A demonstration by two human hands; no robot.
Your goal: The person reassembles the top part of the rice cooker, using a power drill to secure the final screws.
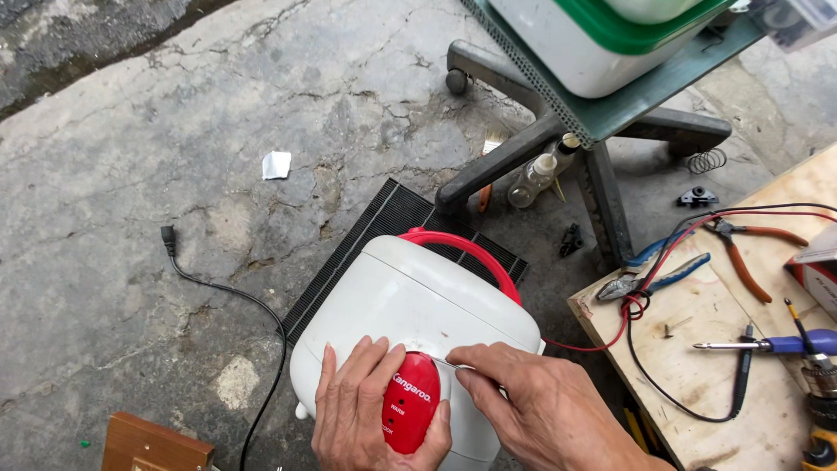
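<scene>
Cracked grey concrete floor [174,131], white plastic rice cooker with a red carry handle [418,296] sitting on it, half over a black ribbed mat [384,218]. Behind it, black swivel-chair base [540,131] carrying a green tray with a white tub with a green lid [593,44]. Right side: low plywood table [697,349] with blue-handled pliers [654,277], orange-handled pliers [741,249], a blue-handled screwdriver [767,344], red and black test leads [654,288]. Black power cord [235,296] trails off to the left, unplugged. Left hand [357,410] lies flat on the cooker front, fingers and thumb wrapped round the red oval control panel [410,401], steadying it. Right hand [523,392] pinches a thin metal blade or probe [453,365]; exact tool not clear, tip sits at the panel's top edge where it meets the white shell. My read: prying the panel off, seam only just being opened. Next move needs the tip worked into the gap and light leverage, left hand bracing so the cooker doesn't slide. Labels: red panel carries white lettering and small marks, centre front; a red-and-white carton [819,270] sits at the table's right edge.
</scene>
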